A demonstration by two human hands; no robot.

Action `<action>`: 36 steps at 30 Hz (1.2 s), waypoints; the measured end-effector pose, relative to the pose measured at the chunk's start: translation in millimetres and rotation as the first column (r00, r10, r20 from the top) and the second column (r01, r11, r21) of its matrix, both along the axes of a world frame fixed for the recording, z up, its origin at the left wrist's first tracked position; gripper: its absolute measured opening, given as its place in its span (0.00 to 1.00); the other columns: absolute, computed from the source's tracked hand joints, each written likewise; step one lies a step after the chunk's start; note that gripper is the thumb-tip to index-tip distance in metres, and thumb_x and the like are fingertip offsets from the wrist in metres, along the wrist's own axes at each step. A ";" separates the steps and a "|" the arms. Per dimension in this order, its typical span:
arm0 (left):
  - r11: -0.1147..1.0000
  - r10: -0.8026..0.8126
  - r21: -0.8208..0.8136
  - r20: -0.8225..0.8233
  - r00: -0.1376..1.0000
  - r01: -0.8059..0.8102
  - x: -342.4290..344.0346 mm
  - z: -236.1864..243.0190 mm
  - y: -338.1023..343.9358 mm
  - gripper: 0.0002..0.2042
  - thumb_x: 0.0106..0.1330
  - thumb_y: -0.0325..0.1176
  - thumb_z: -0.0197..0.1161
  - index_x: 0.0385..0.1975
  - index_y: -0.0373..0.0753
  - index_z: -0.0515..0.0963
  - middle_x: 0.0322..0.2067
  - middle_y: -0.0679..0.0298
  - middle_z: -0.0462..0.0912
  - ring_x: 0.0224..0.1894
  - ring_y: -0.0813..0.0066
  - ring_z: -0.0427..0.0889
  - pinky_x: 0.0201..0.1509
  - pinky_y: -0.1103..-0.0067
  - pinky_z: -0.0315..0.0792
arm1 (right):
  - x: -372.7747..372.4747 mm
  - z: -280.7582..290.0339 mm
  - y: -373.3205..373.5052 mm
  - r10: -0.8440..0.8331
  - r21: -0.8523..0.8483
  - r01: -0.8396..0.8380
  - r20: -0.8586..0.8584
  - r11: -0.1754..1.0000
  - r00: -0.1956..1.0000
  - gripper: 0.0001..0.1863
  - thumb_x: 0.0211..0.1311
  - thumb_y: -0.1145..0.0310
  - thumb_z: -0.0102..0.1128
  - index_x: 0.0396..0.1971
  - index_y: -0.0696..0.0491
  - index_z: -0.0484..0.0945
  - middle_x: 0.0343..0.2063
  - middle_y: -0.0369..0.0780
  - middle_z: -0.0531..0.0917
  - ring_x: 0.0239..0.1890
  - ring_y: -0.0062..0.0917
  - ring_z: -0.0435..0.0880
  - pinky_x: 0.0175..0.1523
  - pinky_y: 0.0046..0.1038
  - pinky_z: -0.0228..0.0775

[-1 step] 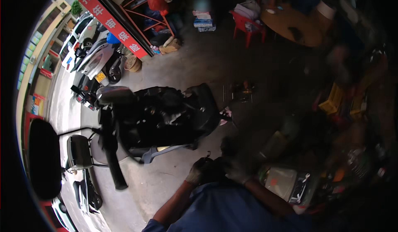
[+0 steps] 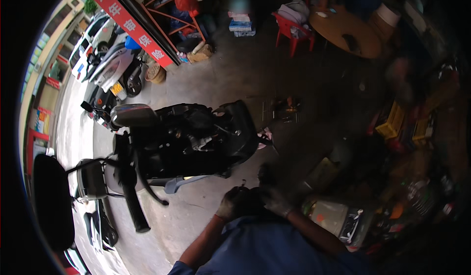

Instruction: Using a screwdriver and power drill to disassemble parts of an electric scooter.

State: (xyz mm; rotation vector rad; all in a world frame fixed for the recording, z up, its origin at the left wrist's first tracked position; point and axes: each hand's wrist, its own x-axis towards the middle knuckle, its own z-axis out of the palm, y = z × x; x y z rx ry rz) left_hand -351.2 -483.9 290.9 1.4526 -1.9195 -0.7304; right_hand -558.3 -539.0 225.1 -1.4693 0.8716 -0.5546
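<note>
Head view, only one on record. Hands meet low in the frame, above a blue-clad torso. Left hand (image 2: 231, 204) in a grey, grimy glove, curled around a small dark part (image 2: 249, 196) that sits between both hands; a thin metal tip (image 2: 243, 181) pokes up just above it. Right hand (image 2: 276, 201), also gloved, presses on the same part from the other side. Grip on each side looks closed on the part, fingers together; exactly what the part is I cannot tell, too dark and small.

Just beyond the hands, up and to the left: black scooter (image 2: 189, 137) with its body panels off, glossy plastic shell, tangled wiring and hoses showing, rounded seat end nearest the hands. Black rubbery handlebar (image 2: 132, 201) hangs left of the left hand. Floor (image 2: 196, 216) is rough, pale concrete with stains.

Right of the right hand: whitish plastic container (image 2: 328, 216), boxy and scuffed. Far beyond: red plastic chair (image 2: 292, 29), round wooden desk (image 2: 346, 29).

Risk, as judgement:
- Part is small and held over bare concrete; a slip of a greasy glove could drop it, and it might roll under the scooter.
- Poor light at the hands; misaligning the metal tip is likely.
- Exposed wiring close by could snag a sleeve or glove.
</note>
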 end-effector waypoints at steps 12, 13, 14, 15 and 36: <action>0.992 0.064 0.096 0.189 0.980 -0.083 -1.1 -13.4 -172.6 0.07 0.63 0.28 0.60 0.39 0.34 0.77 0.36 0.56 0.80 0.35 0.64 0.81 0.37 0.74 0.76 | -46.9 -112.3 -297.2 0.135 0.056 -0.128 -0.606 0.990 0.784 0.18 0.63 0.61 0.54 0.51 0.50 0.78 0.48 0.44 0.81 0.51 0.32 0.80 0.57 0.33 0.70; 0.988 0.076 0.117 0.191 0.979 -0.099 -6.8 -12.0 -184.2 0.07 0.63 0.28 0.60 0.39 0.34 0.77 0.36 0.56 0.80 0.35 0.64 0.81 0.37 0.74 0.76 | -52.0 -124.3 -319.5 0.161 0.076 -0.144 -0.603 0.987 0.781 0.18 0.63 0.61 0.54 0.51 0.50 0.78 0.48 0.44 0.81 0.51 0.32 0.80 0.57 0.33 0.70; 0.898 0.225 0.360 0.115 0.967 -0.252 -13.2 -9.7 -187.1 0.08 0.61 0.28 0.60 0.39 0.34 0.77 0.35 0.56 0.80 0.36 0.60 0.81 0.37 0.71 0.76 | -46.4 -118.8 -343.9 0.202 0.187 -0.106 -0.630 0.977 0.750 0.18 0.62 0.60 0.55 0.48 0.51 0.80 0.47 0.44 0.82 0.51 0.32 0.80 0.57 0.33 0.69; 0.744 0.374 0.577 0.060 0.925 -0.338 -22.5 -15.6 -198.6 0.10 0.59 0.27 0.60 0.40 0.35 0.77 0.35 0.56 0.80 0.36 0.56 0.81 0.37 0.69 0.76 | -47.5 -121.0 -373.9 0.227 0.281 -0.043 -0.665 0.959 0.712 0.17 0.61 0.59 0.56 0.46 0.52 0.81 0.47 0.45 0.82 0.51 0.33 0.80 0.57 0.33 0.69; -0.184 0.978 0.983 0.184 -0.094 0.005 -233.0 -413.9 -400.0 0.12 0.63 0.36 0.58 0.38 0.34 0.74 0.28 0.64 0.80 0.29 0.81 0.77 0.34 0.81 0.71 | 47.1 -696.5 -731.8 0.257 0.043 -0.808 -0.957 0.588 0.137 0.24 0.54 0.64 0.59 0.52 0.54 0.74 0.53 0.50 0.76 0.57 0.44 0.75 0.58 0.42 0.71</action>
